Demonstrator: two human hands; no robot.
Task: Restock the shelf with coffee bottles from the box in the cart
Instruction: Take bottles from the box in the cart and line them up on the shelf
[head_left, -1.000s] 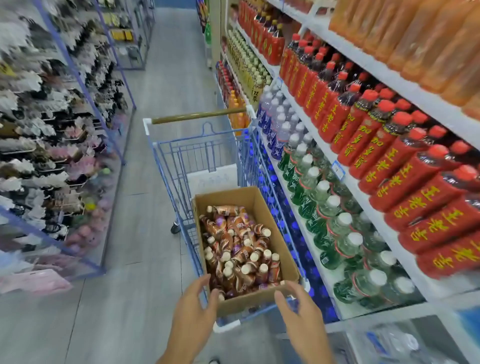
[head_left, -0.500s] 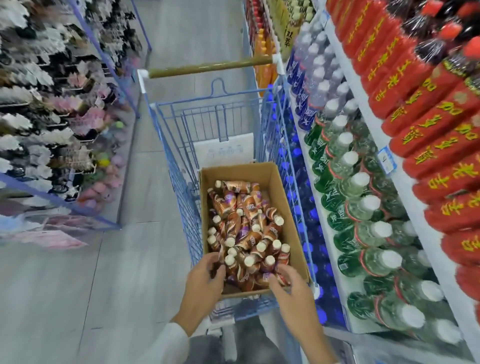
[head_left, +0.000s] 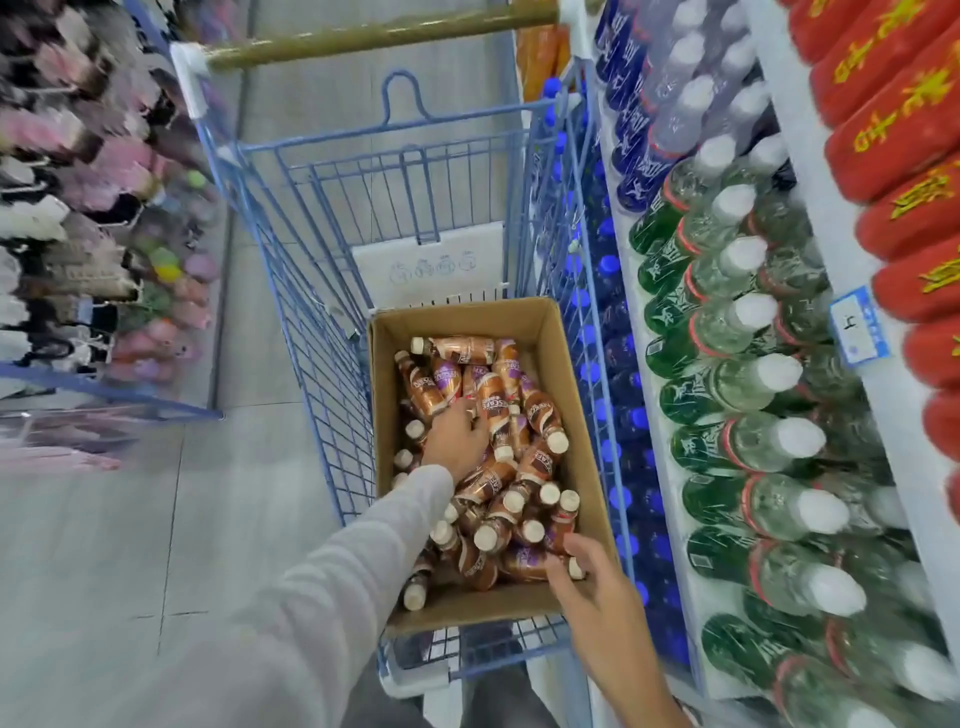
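Barely started, I judge: my left hand (head_left: 457, 436) lies curled on the coffee bottles (head_left: 488, 483) heaped beneath its fingers in the box (head_left: 584, 415), grip unclear, my right hand (head_left: 597, 597) pinches the near bottle (head_left: 519, 564), and everything awaits shelving

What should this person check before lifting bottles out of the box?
1. The box sits in the cart: ok.
2. There are bottles in it: ok, many.
3. The right hand holds a bottle: ok, pinched near its cap.
4. The left hand holds one: cannot tell; it rests on the pile.
5. Room for coffee on the shelf: cannot tell; no gap in view.
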